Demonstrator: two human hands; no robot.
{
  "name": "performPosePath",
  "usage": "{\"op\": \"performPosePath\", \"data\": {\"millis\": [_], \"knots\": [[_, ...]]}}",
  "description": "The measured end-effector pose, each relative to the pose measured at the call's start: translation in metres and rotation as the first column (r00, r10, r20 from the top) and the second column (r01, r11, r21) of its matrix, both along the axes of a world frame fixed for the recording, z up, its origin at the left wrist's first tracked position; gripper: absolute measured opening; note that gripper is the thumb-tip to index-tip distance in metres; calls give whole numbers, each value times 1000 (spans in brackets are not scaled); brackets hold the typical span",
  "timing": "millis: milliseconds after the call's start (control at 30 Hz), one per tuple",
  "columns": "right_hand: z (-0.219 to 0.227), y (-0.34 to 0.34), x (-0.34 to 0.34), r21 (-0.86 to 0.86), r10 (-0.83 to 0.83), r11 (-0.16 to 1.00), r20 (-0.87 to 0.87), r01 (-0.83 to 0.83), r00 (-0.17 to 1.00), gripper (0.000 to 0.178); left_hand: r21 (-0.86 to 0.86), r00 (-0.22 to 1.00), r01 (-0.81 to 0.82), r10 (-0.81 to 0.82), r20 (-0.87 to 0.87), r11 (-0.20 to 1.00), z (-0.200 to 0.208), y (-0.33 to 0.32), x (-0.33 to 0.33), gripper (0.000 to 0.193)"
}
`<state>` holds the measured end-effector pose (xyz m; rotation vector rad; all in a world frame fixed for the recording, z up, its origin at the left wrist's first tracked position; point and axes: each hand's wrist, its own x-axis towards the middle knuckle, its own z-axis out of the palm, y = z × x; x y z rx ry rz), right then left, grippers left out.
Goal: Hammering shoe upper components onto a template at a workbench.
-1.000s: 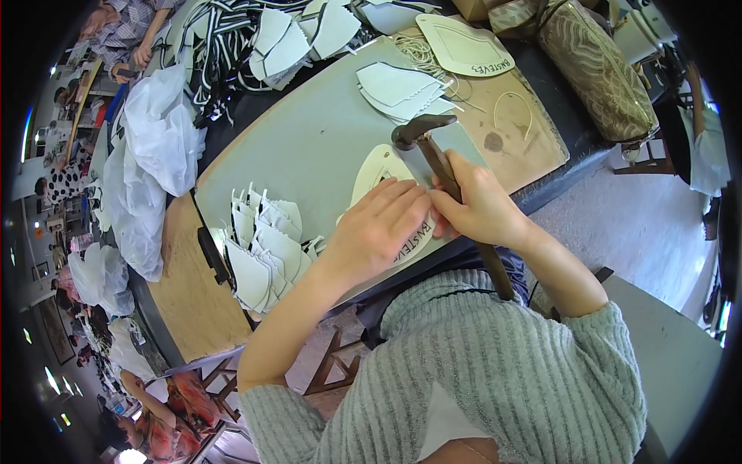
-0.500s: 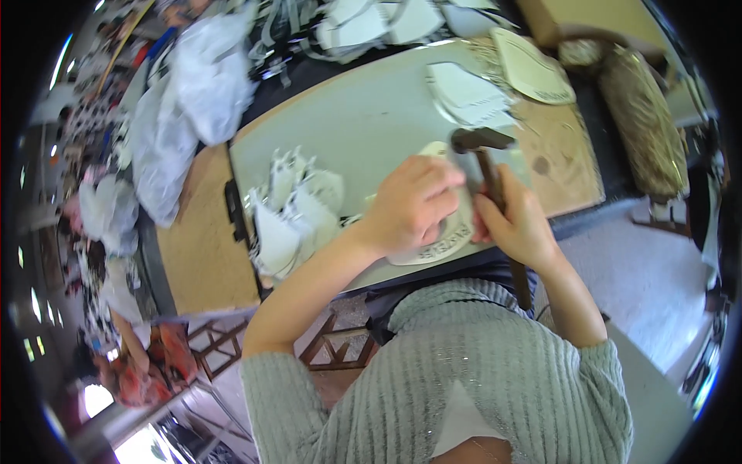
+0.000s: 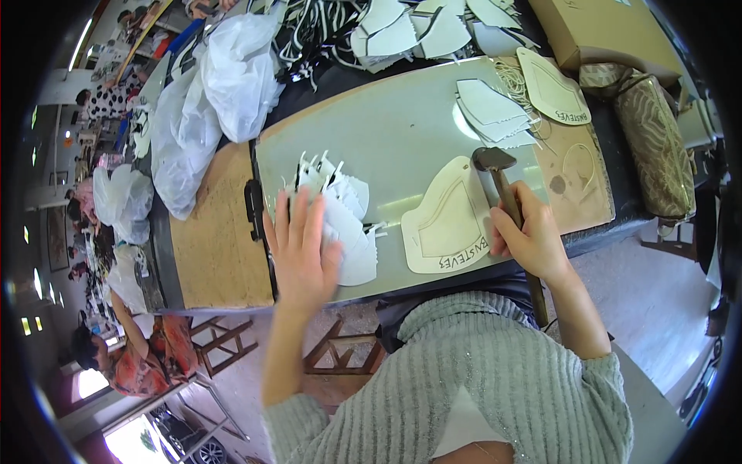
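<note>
My right hand (image 3: 529,236) is wrapped round the wooden handle of a hammer (image 3: 502,179), whose dark metal head points away from me. Just left of it, a cream curved template (image 3: 421,236) with an outlined inner shape and black lettering lies flat on the grey-green work board (image 3: 386,131). My left hand (image 3: 300,259) is over the near left side of a loose pile of white cut pieces (image 3: 352,240) with thin strips sticking out. Its fingers are stretched out and spread; whether they touch the pieces I cannot tell.
More white pieces (image 3: 491,112) lie at the board's far right, beside tangled cord (image 3: 510,81) and another cream template (image 3: 553,85). White plastic bags (image 3: 239,73) stand far left. A cardboard box (image 3: 607,35) and a patterned brown bundle (image 3: 657,147) occupy the right. Another person (image 3: 151,359) sits lower left.
My left hand has moved left from the template to the pile of white pieces, and its fingers have spread. The template now shows uncovered. My right hand still holds the hammer.
</note>
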<state>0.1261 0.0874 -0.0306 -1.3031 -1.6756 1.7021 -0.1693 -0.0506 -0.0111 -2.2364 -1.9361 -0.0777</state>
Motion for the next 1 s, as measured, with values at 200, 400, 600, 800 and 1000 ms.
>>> {"op": "performPosePath", "data": {"millis": [200, 400, 600, 800, 1000], "knots": [[-5, -4, 5, 103, -3, 995, 48, -2, 999, 17, 181, 950, -281, 246, 192, 943, -33, -8, 19, 82], [-5, -10, 0, 101, -6, 995, 28, 3, 1000, 19, 213, 975, -209, 186, 121, 955, -31, 0, -1, 82], [-8, -9, 12, 152, -60, 987, 81, 47, 995, 19, 76, 910, -182, 139, 391, 980, -16, -9, -3, 89], [-4, -2, 5, 165, 37, 985, 77, -50, 996, 23, 190, 976, -196, 172, 136, 962, -5, -14, 12, 95], [-7, -6, 9, 213, 55, 975, 60, -67, 997, 19, 130, 983, -174, 163, 87, 976, -33, -14, 4, 86]]}}
